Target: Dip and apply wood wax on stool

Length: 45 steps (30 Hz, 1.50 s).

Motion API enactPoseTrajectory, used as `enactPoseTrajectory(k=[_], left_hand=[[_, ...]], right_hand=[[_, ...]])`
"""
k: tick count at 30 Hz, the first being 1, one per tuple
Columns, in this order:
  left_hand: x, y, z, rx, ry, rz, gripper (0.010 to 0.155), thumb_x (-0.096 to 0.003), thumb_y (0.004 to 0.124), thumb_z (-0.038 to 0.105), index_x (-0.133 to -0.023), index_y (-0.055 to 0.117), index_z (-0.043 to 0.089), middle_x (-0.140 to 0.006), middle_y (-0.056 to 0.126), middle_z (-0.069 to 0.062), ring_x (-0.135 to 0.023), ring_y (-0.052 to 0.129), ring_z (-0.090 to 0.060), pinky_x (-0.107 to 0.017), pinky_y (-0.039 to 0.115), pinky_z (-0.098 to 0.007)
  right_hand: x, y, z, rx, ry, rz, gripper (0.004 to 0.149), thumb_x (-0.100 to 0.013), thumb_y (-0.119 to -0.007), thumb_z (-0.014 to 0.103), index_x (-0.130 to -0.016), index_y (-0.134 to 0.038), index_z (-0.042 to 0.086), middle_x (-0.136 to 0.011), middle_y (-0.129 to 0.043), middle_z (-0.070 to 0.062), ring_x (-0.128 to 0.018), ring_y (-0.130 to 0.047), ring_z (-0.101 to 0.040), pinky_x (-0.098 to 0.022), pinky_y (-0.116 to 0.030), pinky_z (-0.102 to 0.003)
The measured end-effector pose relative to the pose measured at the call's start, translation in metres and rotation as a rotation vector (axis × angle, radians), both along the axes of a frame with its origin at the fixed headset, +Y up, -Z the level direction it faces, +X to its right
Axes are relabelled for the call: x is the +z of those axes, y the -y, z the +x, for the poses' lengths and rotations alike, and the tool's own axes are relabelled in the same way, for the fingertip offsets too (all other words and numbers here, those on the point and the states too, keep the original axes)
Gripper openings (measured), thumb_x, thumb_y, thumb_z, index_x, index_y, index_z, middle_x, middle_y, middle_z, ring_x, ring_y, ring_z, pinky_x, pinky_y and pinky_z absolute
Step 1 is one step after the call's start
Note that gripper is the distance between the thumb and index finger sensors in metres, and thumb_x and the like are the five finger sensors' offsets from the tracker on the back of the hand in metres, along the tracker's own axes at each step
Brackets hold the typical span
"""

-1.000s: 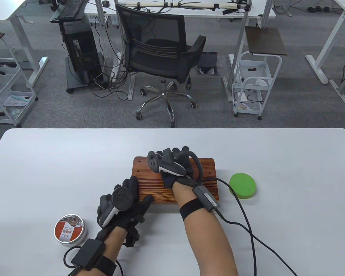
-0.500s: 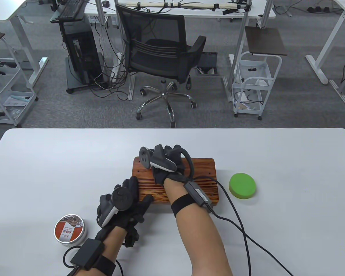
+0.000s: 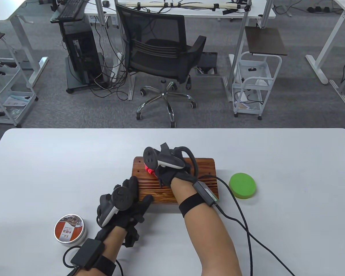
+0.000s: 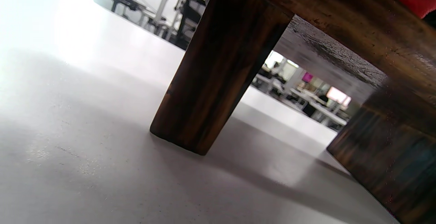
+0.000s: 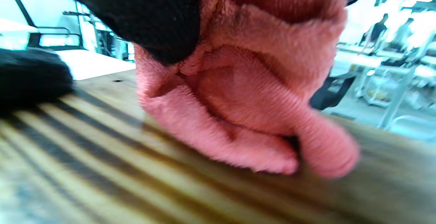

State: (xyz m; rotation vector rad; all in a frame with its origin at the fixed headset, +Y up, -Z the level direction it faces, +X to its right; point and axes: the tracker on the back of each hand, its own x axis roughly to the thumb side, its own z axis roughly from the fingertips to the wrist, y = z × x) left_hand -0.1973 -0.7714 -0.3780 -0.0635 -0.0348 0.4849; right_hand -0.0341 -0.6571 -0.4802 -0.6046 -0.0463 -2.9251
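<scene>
From the table view, only a bit of red cloth (image 3: 149,169) peeks out under the right hand (image 3: 169,169), but the right wrist view shows much more: the cloth (image 5: 245,91) is pink-red and fluffy, bunched up in folds, with black gloved fingers (image 5: 143,16) curled around its top, and its bottom is pressed on the wood. The left wrist view shows what the other views cannot: the dark legs under the stool (image 4: 218,67), standing on the white table (image 4: 68,132). The stool (image 3: 207,169) sits near the middle of the table (image 3: 290,161), on the side close to the person. Its top is red-brown wood with dark lines running along it and small holes near the ends. The left hand (image 3: 126,204) holds the near left corner of the stool, with its thumb on top and its fingers wrapped around the edge. A round wax tin (image 3: 70,230) with its lid on sits near the left hand, close to the table's near edge. A green round sponge (image 3: 243,185) lies just right of the stool. The far half of the table is wide white space, and so is the right side past the sponge.
</scene>
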Motion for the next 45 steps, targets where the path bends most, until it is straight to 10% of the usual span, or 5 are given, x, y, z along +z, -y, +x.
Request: enactPoseTrajectory(k=[5,16,25,35,45], left_hand=[[0.000,0.000,0.000,0.009,0.000,-0.002,0.105,-0.0460,0.064,0.083,-0.120,0.018,0.024,-0.128,0.032,-0.020,-0.112,0.028,-0.056,-0.067,0.027,-0.084],[0.000,0.000,0.000,0.006,-0.002,0.002,0.105,-0.0458,0.064,0.083,-0.120,0.019,0.024,-0.128,0.033,-0.020,-0.112,0.031,-0.056,-0.067,0.028,-0.084],[-0.001,0.000,0.000,0.004,-0.002,-0.001,0.105,-0.0459,0.064,0.083,-0.120,0.019,0.024,-0.128,0.033,-0.020,-0.112,0.031,-0.056,-0.067,0.027,-0.084],[-0.001,0.000,-0.001,0.004,0.000,0.000,0.105,-0.0457,0.064,0.083,-0.120,0.018,0.024,-0.128,0.034,-0.020,-0.112,0.031,-0.056,-0.067,0.027,-0.084],[-0.001,0.001,-0.001,0.002,0.001,0.000,0.105,-0.0458,0.064,0.083,-0.120,0.019,0.024,-0.128,0.034,-0.020,-0.112,0.031,-0.056,-0.067,0.027,-0.084]], right_hand=[[-0.011,0.006,0.027,0.036,0.169,0.053,0.066,-0.044,-0.091,0.038,-0.106,-0.070,0.030,-0.104,-0.083,-0.001,-0.093,-0.084,-0.032,-0.072,-0.060,-0.066],[0.022,0.005,0.012,0.081,-0.118,0.053,0.066,-0.043,-0.091,0.039,-0.105,-0.070,0.031,-0.104,-0.083,0.001,-0.093,-0.084,-0.029,-0.073,-0.059,-0.066],[-0.005,0.008,0.053,0.088,0.130,0.104,0.066,-0.043,-0.091,0.039,-0.105,-0.071,0.028,-0.101,-0.085,-0.001,-0.088,-0.088,-0.030,-0.072,-0.060,-0.066],[0.026,0.005,0.028,0.116,-0.111,0.067,0.066,-0.042,-0.092,0.039,-0.104,-0.072,0.028,-0.101,-0.086,0.000,-0.089,-0.087,-0.028,-0.074,-0.058,-0.066],[-0.006,0.006,0.082,0.047,0.172,0.058,0.066,-0.043,-0.092,0.038,-0.104,-0.073,0.026,-0.100,-0.086,-0.002,-0.087,-0.088,-0.030,-0.073,-0.059,-0.067]])
